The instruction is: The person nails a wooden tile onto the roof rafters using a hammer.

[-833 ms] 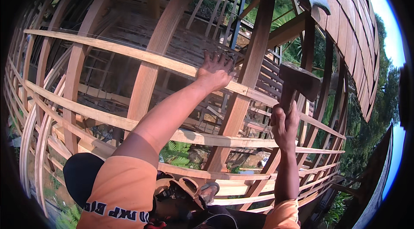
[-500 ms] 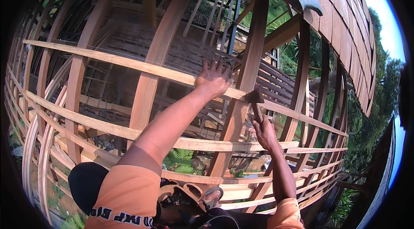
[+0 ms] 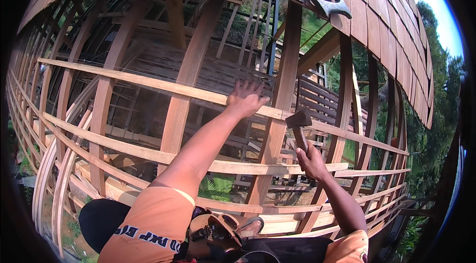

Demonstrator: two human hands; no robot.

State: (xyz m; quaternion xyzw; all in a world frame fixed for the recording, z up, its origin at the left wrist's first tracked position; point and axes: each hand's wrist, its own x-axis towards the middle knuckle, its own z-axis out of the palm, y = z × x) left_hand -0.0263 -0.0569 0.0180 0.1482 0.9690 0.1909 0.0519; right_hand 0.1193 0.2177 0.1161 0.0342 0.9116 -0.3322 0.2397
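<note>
Overhead, rows of brown shingles (image 3: 377,30) are laid above an open frame of sloping beams (image 3: 176,119), with trees (image 3: 432,89) seen to the right. A pale wooden strip (image 3: 203,93) is run across the beams. On it the left hand (image 3: 244,103) is rested, its fingers spread over the far edge; whether the strip is gripped cannot be told. By the right hand (image 3: 312,161) a hammer (image 3: 299,118) is grasped, fingers wrapped around the handle, its head raised just beside the strip; contact cannot be made out.
</note>
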